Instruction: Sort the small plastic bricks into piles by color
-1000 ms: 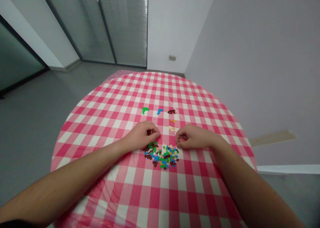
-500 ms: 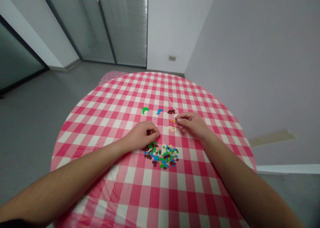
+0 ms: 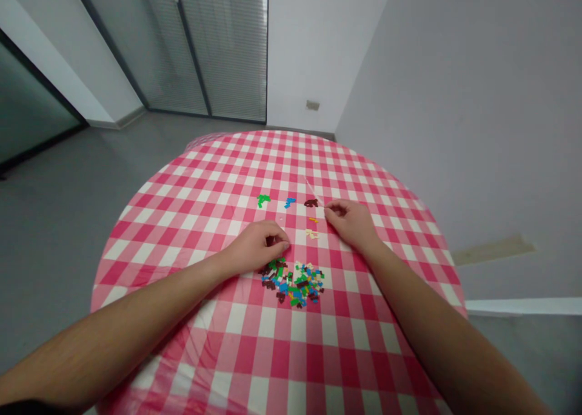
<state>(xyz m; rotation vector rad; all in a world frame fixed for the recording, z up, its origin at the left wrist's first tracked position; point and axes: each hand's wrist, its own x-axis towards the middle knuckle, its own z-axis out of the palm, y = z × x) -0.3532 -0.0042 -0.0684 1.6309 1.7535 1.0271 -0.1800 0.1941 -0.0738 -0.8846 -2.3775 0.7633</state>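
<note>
Broadly, our round table (image 3: 291, 348) is carrying everything on its pink-and-white checked cloth, and we are judging that only a small share is standing apart by colour so far. Our left hand (image 3: 259, 246) is resting beside the far left edge of the bricks, its fingers curling towards the thumb; we are not managing to tell whether that grip is clamping anything. Our right hand (image 3: 353, 222) is hovering farther out, just right of the brown group, and we are equally unable to tell whether its grip is closing on a brick. Between our forearms, the mixed pile (image 3: 295, 292) is lying nearest us, with green, blue, brown, yellow and cream bricks jumbling together; by our reckoning, most are remaining unsorted. Beyond it, the green group (image 3: 262, 199), brown group (image 3: 311, 203) and blue group (image 3: 290, 202) are forming a row. The cream group (image 3: 311, 234) and the tiny yellow group (image 3: 313, 220) are lying nearer us, below the brown.
</note>
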